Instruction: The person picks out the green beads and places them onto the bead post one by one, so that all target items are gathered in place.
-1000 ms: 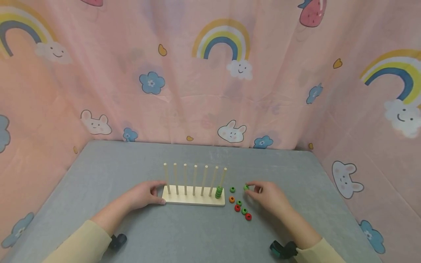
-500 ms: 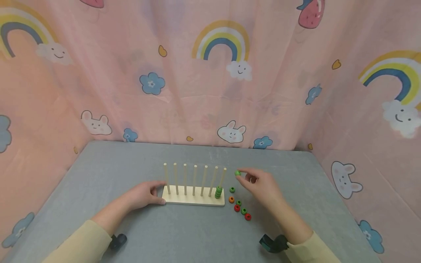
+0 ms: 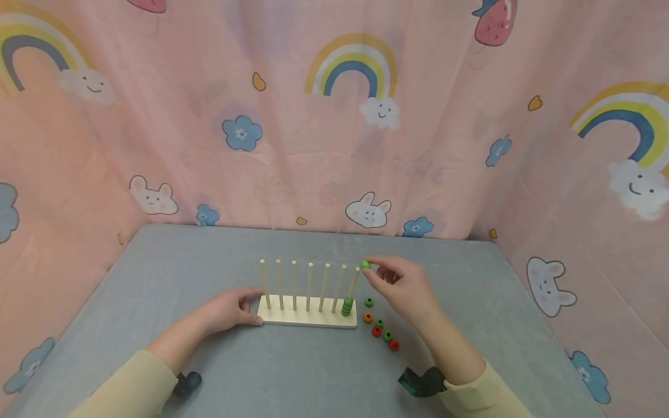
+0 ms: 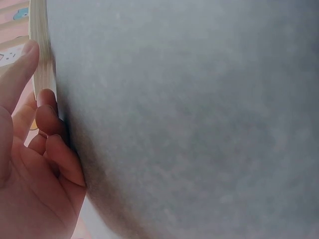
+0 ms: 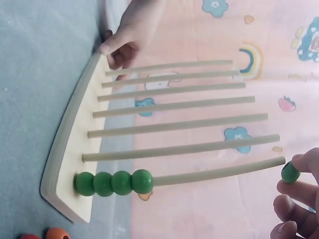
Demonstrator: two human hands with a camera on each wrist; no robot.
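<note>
A pale wooden peg board (image 3: 307,317) with several upright pegs stands on the table. Its left end is held by my left hand (image 3: 227,309), thumb along the front edge and fingers behind; the left wrist view shows that hand (image 4: 40,164) at the wood. Several green beads (image 5: 112,183) are stacked at the foot of the rightmost peg (image 5: 219,173). Between thumb and forefinger my right hand (image 3: 405,287) pinches another green bead (image 5: 290,172), close to that peg's tip. Whether bead and tip touch, I cannot tell.
Right of the board lie loose beads: an orange bead (image 3: 368,317), two red ones, the nearer red bead (image 3: 394,345) lowest, and several green ones, the farthest green bead (image 3: 369,302) behind. A patterned pink curtain (image 3: 313,162) hangs behind the grey table (image 3: 292,377).
My right hand has lifted the green bead off the table and carried it up and left to the top of the rightmost peg. The left hand and board have stayed put.
</note>
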